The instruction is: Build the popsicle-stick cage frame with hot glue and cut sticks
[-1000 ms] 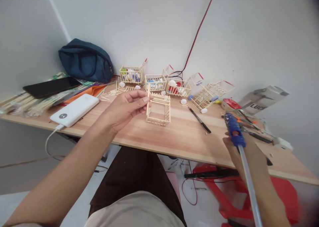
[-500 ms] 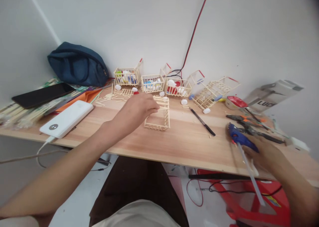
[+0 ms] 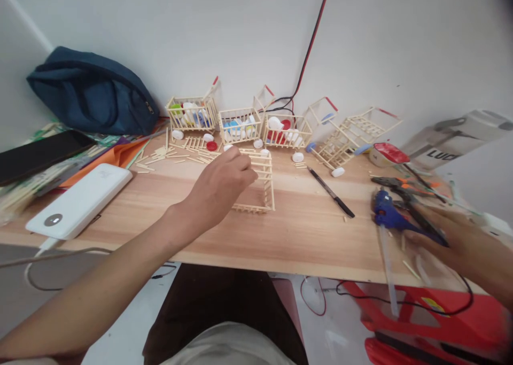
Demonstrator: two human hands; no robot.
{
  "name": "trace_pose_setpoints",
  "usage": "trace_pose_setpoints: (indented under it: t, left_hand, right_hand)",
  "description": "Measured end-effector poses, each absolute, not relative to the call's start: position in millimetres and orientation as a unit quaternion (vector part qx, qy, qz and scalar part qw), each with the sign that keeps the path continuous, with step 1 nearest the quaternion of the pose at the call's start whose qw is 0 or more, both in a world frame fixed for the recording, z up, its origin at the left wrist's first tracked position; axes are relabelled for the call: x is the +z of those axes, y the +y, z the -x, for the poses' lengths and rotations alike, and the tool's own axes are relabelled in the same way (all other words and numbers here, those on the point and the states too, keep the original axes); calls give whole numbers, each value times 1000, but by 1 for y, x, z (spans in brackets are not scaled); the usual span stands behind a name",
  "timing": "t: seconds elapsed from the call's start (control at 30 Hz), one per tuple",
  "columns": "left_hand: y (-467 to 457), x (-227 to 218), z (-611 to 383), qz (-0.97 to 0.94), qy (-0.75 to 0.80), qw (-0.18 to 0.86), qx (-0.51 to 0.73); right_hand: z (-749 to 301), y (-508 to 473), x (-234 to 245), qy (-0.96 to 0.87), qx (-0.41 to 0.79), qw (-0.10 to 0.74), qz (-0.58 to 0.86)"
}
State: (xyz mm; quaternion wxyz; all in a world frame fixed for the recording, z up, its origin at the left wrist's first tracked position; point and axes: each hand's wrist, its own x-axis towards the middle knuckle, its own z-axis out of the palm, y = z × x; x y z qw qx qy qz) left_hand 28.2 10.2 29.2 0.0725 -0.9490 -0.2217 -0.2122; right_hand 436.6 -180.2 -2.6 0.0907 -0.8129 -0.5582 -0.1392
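My left hand [image 3: 224, 186] is closed at a small open frame of glued wooden sticks [image 3: 266, 186], its fingertips pinching at the upper part. The hand hides the frame's left side. On the right, my right hand [image 3: 465, 242] is smeared by motion at the handle of a blue glue gun [image 3: 388, 215], and whether its fingers still grip is unclear. A clear glue stick [image 3: 388, 271] juts from the gun past the table edge. Pliers [image 3: 417, 210] with black and orange handles lie against the gun and the hand.
Several stick-built mini shopping carts [image 3: 240, 127] line the wall. Loose sticks [image 3: 160, 154] and a pen [image 3: 331, 191] lie on the table [image 3: 312, 242]. To the left are a blue bag [image 3: 94, 95], a phone [image 3: 44, 154] and a white power bank [image 3: 82, 199]. A bottle [image 3: 457, 140] leans at the right.
My right hand has moved right with the glue gun to the pliers, and more of the gun's handle shows. The pliers' black handle slants more steeply. My left hand stays at the stick frame.
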Motion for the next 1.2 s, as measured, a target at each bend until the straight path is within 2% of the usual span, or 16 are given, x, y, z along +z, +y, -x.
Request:
trace_pose_setpoints:
  t: [0.1,0.17,0.27,0.37,0.47,0.6,0.97,1.2]
  left_hand:
    - [11,28,-29,950,-220,58,-212]
    - [12,27,-29,949,-221,53,-218]
    - [15,27,-30,948,-224,47,-219]
    - [18,28,-31,952,-222,34,-206]
    - [18,29,-32,954,-221,46,-199]
    - [16,29,-33,951,-218,74,-208]
    - [10,31,-34,951,-219,98,-196]
    - [11,27,-35,951,-224,63,-204]
  right_hand:
    - [-385,-181,14,-553,-154,176,799]
    - [-336,-171,20,-531,-149,271,789]
    - [-269,-141,18,-575,-4,367,731]
    - [-228,-111,7,-571,117,413,700]
    - [-209,-95,-4,-538,193,435,695]
    - [-200,-90,-13,-514,234,464,683]
    - [-198,-86,-25,-525,253,472,661]
    - [-199,-86,-27,-531,259,468,658]
